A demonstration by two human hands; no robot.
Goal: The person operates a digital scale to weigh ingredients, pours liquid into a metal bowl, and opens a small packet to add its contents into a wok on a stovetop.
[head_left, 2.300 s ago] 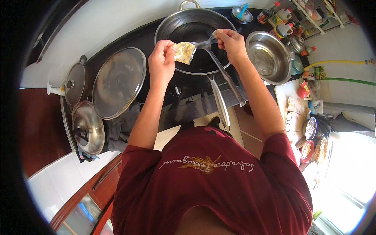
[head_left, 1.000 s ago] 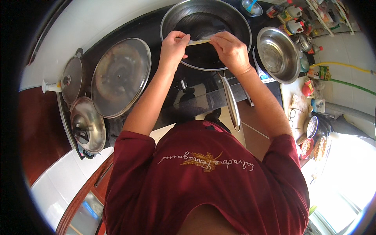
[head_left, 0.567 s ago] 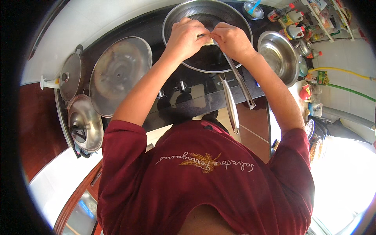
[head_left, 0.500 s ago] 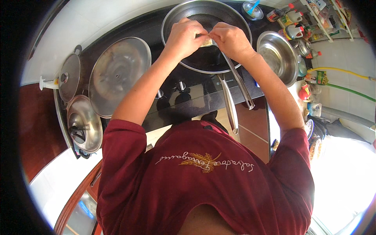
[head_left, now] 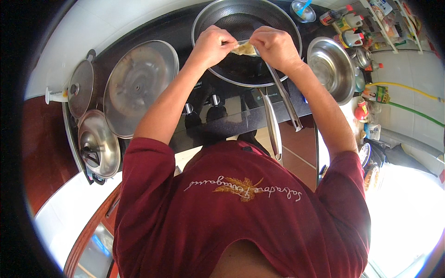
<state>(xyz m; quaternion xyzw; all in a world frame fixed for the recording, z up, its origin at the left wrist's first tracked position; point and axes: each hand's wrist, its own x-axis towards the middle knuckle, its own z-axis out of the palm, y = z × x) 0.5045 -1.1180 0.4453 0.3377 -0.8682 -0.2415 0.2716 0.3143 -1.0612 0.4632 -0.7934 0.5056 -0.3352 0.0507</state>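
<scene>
My left hand [head_left: 214, 47] and my right hand [head_left: 278, 49] hang over a large dark frying pan [head_left: 221, 78]. Between them is a small, pale yellowish piece of soft food [head_left: 245, 48]; its exact kind is unclear. Both hands are closed, each pinching one end of it with thumb and fingers. A long metal-handled utensil [head_left: 288, 102] leans over the pan's near rim, its upper end hidden by my right hand and the food. The pan's own steel handle [head_left: 273, 127] points toward me.
A steel bowl [head_left: 330, 69] stands right of the pan, with a small bowl [head_left: 303, 11] holding a blue spoon farther back. Several bottles [head_left: 347, 23] line the right wall. Large lid [head_left: 140, 88] and lidded pots [head_left: 98, 143] occupy the left.
My hands have drawn slightly apart, the left shifting a little left. More of the pale food now shows stretched between them. The utensil and pan have hardly moved.
</scene>
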